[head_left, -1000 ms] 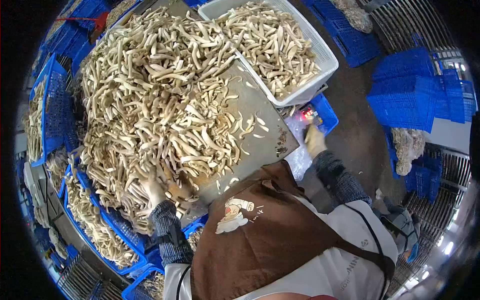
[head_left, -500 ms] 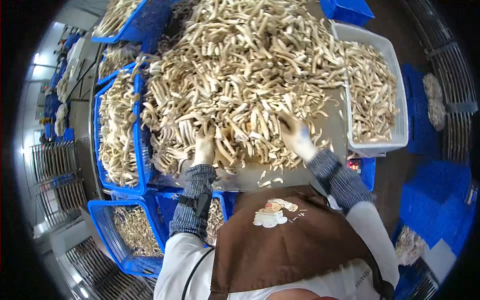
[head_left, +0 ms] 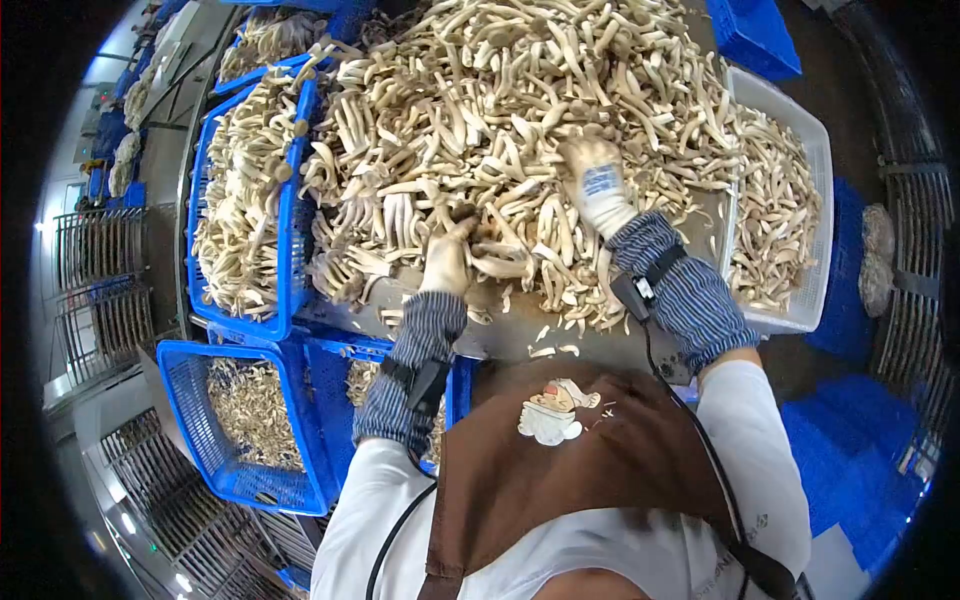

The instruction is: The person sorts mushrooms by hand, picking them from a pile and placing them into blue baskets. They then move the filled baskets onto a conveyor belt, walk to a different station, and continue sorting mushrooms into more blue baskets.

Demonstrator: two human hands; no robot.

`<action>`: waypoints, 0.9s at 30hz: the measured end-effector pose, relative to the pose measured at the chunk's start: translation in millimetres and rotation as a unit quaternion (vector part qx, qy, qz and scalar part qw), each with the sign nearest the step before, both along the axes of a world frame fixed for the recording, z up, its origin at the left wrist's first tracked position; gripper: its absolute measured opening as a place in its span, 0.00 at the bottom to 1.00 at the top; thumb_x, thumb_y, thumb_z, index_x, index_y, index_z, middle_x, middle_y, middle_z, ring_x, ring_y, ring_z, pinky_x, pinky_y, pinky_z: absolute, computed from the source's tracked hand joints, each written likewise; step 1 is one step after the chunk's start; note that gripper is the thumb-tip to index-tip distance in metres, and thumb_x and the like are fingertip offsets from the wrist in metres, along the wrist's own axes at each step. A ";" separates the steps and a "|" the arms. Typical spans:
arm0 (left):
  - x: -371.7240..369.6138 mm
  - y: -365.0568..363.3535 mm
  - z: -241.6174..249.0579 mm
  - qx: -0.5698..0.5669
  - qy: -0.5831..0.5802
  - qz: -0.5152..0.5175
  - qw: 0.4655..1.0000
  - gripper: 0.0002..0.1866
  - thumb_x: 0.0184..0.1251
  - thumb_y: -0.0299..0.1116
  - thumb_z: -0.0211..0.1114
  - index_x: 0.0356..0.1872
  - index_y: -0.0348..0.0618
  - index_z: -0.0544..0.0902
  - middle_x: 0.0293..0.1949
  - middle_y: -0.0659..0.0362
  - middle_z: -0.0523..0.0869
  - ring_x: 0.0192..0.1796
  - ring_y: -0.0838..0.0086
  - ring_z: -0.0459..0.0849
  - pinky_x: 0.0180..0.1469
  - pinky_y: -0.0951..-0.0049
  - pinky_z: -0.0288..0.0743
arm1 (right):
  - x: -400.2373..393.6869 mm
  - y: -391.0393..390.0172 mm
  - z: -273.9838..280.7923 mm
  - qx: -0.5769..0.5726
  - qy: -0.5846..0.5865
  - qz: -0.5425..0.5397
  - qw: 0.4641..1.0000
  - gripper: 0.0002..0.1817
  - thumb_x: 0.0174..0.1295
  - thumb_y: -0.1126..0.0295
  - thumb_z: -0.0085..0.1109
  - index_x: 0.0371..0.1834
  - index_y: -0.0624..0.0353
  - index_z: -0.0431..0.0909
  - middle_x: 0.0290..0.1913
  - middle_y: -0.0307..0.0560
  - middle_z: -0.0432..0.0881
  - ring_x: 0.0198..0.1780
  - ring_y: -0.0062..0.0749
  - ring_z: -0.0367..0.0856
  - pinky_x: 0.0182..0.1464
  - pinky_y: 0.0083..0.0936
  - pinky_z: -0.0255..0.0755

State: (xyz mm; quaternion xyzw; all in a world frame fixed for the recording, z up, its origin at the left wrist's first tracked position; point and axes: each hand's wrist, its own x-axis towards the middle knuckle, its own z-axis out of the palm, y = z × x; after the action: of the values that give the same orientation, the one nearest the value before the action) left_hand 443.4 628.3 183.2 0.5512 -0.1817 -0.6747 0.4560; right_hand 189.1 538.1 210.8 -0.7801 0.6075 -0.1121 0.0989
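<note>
My left hand [head_left: 449,260], in a pale glove with dark fingertips, lies at the near edge of a big heap of mushrooms [head_left: 520,120]. Its fingers stretch forward over the stems, and I see nothing clearly gripped. Further in and to the right, my right hand [head_left: 595,180] shows the back of its glove, with a blue print. Its fingers curl down into the heap; the tips are hidden, so what they hold cannot be made out. The mushrooms are long and cream-coloured, with some greyish-brown caps. Short loose pieces lie on the metal table [head_left: 500,335] near my apron.
At the left, a blue basket [head_left: 292,230] is heaped with mushrooms. Below it, another blue basket [head_left: 180,400] holds small pieces. A white crate [head_left: 818,240] of mushrooms stands against the table's right side. Beyond the table's far right is a blue bin [head_left: 755,40].
The view has shifted. My right hand has moved forward and left over the heap and turned its back upward, its fingers now curled. My left hand has shifted slightly to the right among the mushrooms.
</note>
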 end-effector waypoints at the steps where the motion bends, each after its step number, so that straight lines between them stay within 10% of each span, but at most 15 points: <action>1: -9.9 -4.9 1.0 0.041 0.045 0.022 0.998 0.15 0.70 0.26 0.58 0.56 0.36 0.77 0.39 0.55 0.84 0.31 0.73 0.81 0.28 0.75 0.76 | -7.3 14.6 2.8 0.048 -0.090 -0.068 0.992 0.16 0.58 0.73 0.59 0.50 0.57 0.81 0.40 0.54 0.85 0.44 0.43 0.84 0.53 0.36 0.77; 2: -20.2 -10.2 3.3 0.084 0.089 0.048 0.991 0.13 0.73 0.29 0.55 0.54 0.36 0.78 0.37 0.55 0.84 0.29 0.73 0.79 0.25 0.75 0.73 | -13.8 36.8 1.7 -0.027 -0.291 -0.106 0.950 0.16 0.63 0.70 0.58 0.53 0.63 0.79 0.47 0.59 0.84 0.45 0.48 0.84 0.53 0.38 0.78; 6: -48.5 -19.1 3.3 0.039 0.074 0.023 0.996 0.19 0.76 0.32 0.53 0.64 0.37 0.74 0.55 0.53 0.83 0.56 0.67 0.82 0.57 0.73 0.76 | -62.6 123.7 -3.7 0.017 -0.465 -0.301 0.833 0.18 0.66 0.75 0.52 0.58 0.69 0.74 0.42 0.52 0.84 0.40 0.35 0.82 0.47 0.26 0.76; 7: -48.4 -18.4 -7.7 0.007 0.083 0.030 0.996 0.22 0.75 0.37 0.57 0.65 0.37 0.72 0.54 0.52 0.82 0.50 0.65 0.83 0.52 0.70 0.79 | -81.7 151.9 -7.8 0.032 -0.470 -0.355 0.808 0.18 0.66 0.76 0.51 0.58 0.70 0.74 0.40 0.48 0.84 0.39 0.31 0.81 0.45 0.26 0.75; 10: -34.5 -8.4 -24.5 -0.140 -0.358 -0.165 0.908 0.23 0.76 0.35 0.53 0.65 0.33 0.70 0.64 0.43 0.74 0.63 0.58 0.75 0.65 0.67 0.70 | -131.4 248.6 -16.0 -0.038 -0.509 -0.496 0.702 0.13 0.69 0.71 0.49 0.50 0.66 0.78 0.36 0.41 0.83 0.33 0.22 0.76 0.36 0.21 0.71; 11: -51.3 0.5 25.4 -0.119 -0.280 -0.190 0.933 0.21 0.73 0.32 0.55 0.64 0.36 0.73 0.67 0.42 0.70 0.66 0.53 0.72 0.68 0.61 0.67 | -144.0 276.1 -9.4 -0.062 -0.474 -0.550 0.685 0.12 0.72 0.67 0.50 0.46 0.63 0.79 0.34 0.39 0.82 0.31 0.20 0.75 0.33 0.20 0.69; 15: -30.3 16.9 15.2 -0.455 -0.515 -0.447 0.572 0.29 0.55 0.25 0.64 0.63 0.47 0.76 0.64 0.45 0.73 0.68 0.50 0.68 0.71 0.53 0.60 | -248.8 408.0 -101.2 0.017 -0.482 -0.727 0.489 0.23 0.74 0.47 0.50 0.38 0.57 0.81 0.33 0.37 0.82 0.31 0.23 0.76 0.32 0.22 0.69; 17: -32.7 19.0 21.5 -0.441 -0.525 -0.484 0.543 0.32 0.52 0.24 0.65 0.64 0.48 0.75 0.62 0.47 0.74 0.67 0.49 0.69 0.70 0.53 0.61 | -298.1 445.4 -138.7 -0.056 -0.570 -0.734 0.364 0.22 0.73 0.46 0.51 0.39 0.55 0.80 0.32 0.38 0.81 0.32 0.27 0.78 0.34 0.23 0.72; 21: -19.9 2.7 -9.0 -0.415 -0.567 -0.516 0.490 0.28 0.50 0.28 0.69 0.57 0.45 0.77 0.51 0.50 0.79 0.58 0.54 0.75 0.63 0.56 0.67 | -336.3 440.7 -104.8 -0.008 -0.595 -0.704 0.388 0.16 0.70 0.55 0.53 0.45 0.56 0.80 0.38 0.39 0.82 0.35 0.25 0.79 0.37 0.24 0.74; 22: -23.2 0.1 3.7 -0.425 -0.541 -0.511 0.516 0.26 0.51 0.28 0.69 0.55 0.43 0.77 0.48 0.49 0.80 0.55 0.55 0.77 0.59 0.58 0.69 | -325.9 426.8 -101.4 -0.055 -0.540 -0.699 0.466 0.14 0.70 0.61 0.52 0.46 0.59 0.80 0.40 0.41 0.82 0.37 0.27 0.79 0.40 0.28 0.75; 25: -28.2 0.0 9.6 -0.265 -0.426 -0.394 0.770 0.30 0.59 0.37 0.72 0.60 0.34 0.73 0.50 0.44 0.82 0.50 0.53 0.83 0.52 0.61 0.77 | -256.1 369.1 -73.3 -0.048 -0.353 -0.591 0.724 0.15 0.68 0.69 0.56 0.51 0.67 0.79 0.46 0.46 0.83 0.45 0.29 0.79 0.47 0.29 0.75; 27: -56.1 -0.2 45.5 -0.198 -0.368 -0.408 0.812 0.33 0.63 0.40 0.71 0.63 0.31 0.70 0.56 0.43 0.81 0.52 0.58 0.84 0.54 0.64 0.78 | -158.9 302.8 -11.5 0.043 -0.499 -0.431 0.751 0.20 0.69 0.66 0.57 0.59 0.66 0.76 0.50 0.49 0.83 0.50 0.30 0.78 0.52 0.31 0.75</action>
State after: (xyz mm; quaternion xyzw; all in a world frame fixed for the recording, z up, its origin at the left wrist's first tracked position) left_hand 387.3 628.1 228.7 0.5309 -0.6740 -0.4950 0.1373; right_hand 30.2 841.0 199.3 -0.2634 0.7478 -0.4901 0.3623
